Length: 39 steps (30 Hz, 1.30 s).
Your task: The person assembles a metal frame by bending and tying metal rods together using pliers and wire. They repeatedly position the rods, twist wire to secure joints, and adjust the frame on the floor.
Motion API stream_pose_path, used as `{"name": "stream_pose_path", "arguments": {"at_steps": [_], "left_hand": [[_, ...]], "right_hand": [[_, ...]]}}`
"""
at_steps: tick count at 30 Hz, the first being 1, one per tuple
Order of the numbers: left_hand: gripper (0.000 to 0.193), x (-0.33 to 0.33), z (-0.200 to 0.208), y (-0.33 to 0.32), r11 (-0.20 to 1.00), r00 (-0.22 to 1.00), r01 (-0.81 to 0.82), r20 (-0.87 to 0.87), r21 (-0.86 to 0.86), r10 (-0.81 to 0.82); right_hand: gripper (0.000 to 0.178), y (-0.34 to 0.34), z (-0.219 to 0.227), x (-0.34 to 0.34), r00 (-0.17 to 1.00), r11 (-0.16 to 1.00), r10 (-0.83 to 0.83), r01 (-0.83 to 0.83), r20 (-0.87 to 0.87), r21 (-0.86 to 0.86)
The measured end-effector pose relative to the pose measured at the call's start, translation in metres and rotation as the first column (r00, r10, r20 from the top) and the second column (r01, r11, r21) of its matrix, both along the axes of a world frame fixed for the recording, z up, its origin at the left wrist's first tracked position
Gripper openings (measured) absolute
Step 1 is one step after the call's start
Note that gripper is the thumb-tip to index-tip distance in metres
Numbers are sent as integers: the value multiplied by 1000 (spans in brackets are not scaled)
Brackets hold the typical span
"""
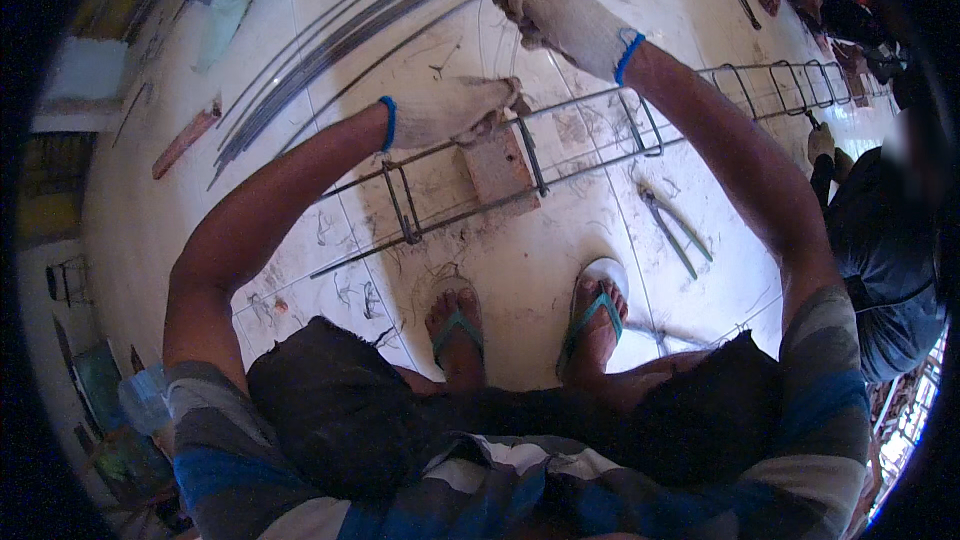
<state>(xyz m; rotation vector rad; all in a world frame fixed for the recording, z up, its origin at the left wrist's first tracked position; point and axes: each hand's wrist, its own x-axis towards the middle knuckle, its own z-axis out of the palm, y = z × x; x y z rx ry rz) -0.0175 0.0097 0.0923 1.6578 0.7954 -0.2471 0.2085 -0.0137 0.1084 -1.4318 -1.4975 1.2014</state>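
A long cage of steel rods [600,140] with square stirrups lies across the tiled floor, resting on a wooden block [498,168]. My left hand [460,108], in a white knit glove, grips the cage at a stirrup just above the block. My right hand [560,18], gloved too, is raised above the cage with fingers closed on a thin tie wire [510,58] that runs down toward the left hand. My feet in sandals stand just before the cage.
A bundle of long steel rods [350,30] lies beyond the cage. Pincers [672,225] lie on the floor right of the block. Another person [880,230] crouches at the right by the cage's far end. Loose wire scraps litter the tiles.
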Motion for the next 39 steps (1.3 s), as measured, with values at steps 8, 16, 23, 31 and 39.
{"name": "stream_pose_path", "arguments": {"at_steps": [8,16,23,31,39], "left_hand": [[66,-7,3,16,918,918,-135,301,-373,258],[58,1,21,14,931,890,-198,342,-307,302],[40,-14,12,19,970,972,-228,73,83,223],[30,-10,10,21,990,990,-137,24,37,136],[34,-38,0,34,923,993,-60,73,-380,95]], "right_hand": [[22,9,-13,9,801,994,-72,103,-594,18],[29,8,-31,18,352,966,-253,48,-901,-253],[54,0,-33,33,779,772,-475,146,408,619],[63,-45,-20,-16,613,868,117,-446,781,220],[54,-53,-7,-19,358,856,194,-516,913,20]]}}
